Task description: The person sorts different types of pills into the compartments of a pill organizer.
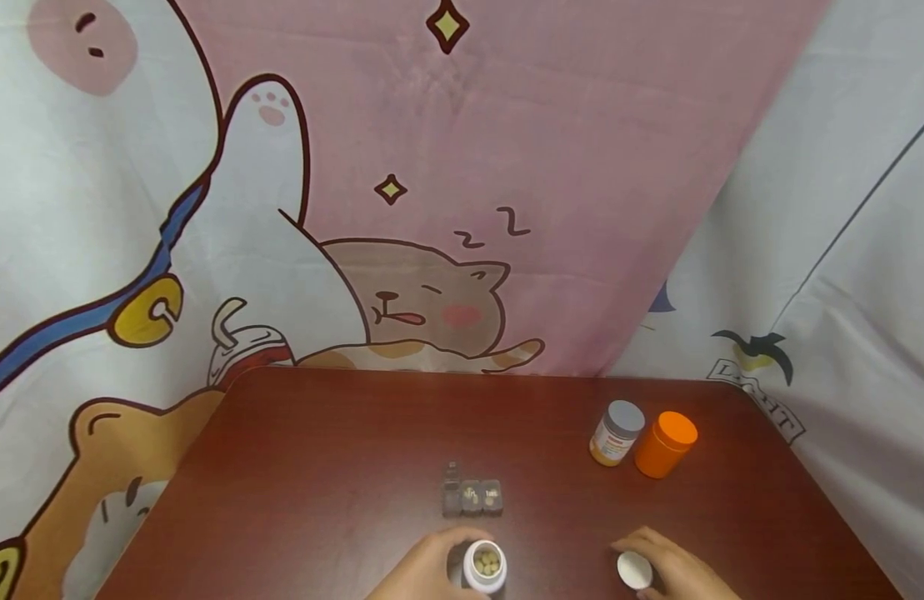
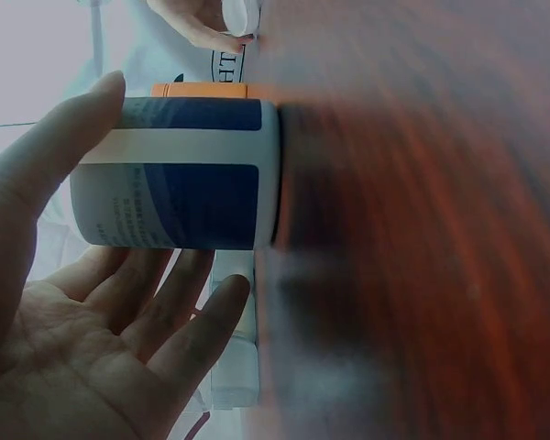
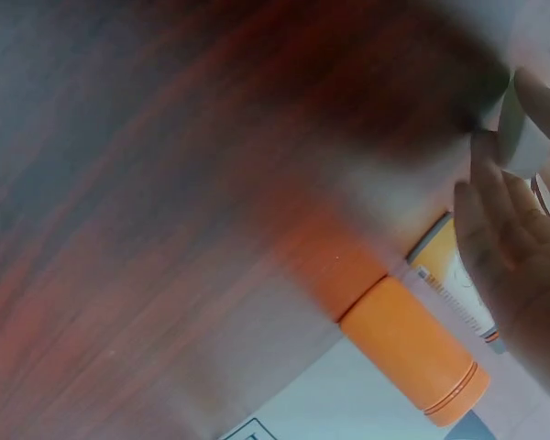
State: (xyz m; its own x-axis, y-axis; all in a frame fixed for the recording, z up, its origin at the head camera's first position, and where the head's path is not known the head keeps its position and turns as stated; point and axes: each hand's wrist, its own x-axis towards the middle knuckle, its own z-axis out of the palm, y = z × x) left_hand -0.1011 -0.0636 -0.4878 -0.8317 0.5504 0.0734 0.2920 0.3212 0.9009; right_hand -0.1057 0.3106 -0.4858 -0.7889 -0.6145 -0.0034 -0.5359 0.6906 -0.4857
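Near the table's front edge, my left hand (image 1: 435, 568) curls round a white pill bottle (image 2: 183, 174) with a dark blue label. The bottle stands upright without its cap, and yellowish tablets (image 1: 487, 562) show through its mouth. Off to the right, my right hand (image 1: 667, 562) pinches a round white cap (image 1: 634, 571) just over the table; the cap's edge also shows in the right wrist view. Just beyond the left hand lies a small grey see-through pill organizer (image 1: 472, 497). Its left compartment has the lid raised, while the other two lids look closed.
Toward the back right stand a grey-lidded jar (image 1: 616, 433) with a label and, close beside it, an orange bottle (image 1: 666, 446). Both rest on the dark reddish table (image 1: 342, 450). A printed cloth (image 1: 581, 167) hangs behind the table.
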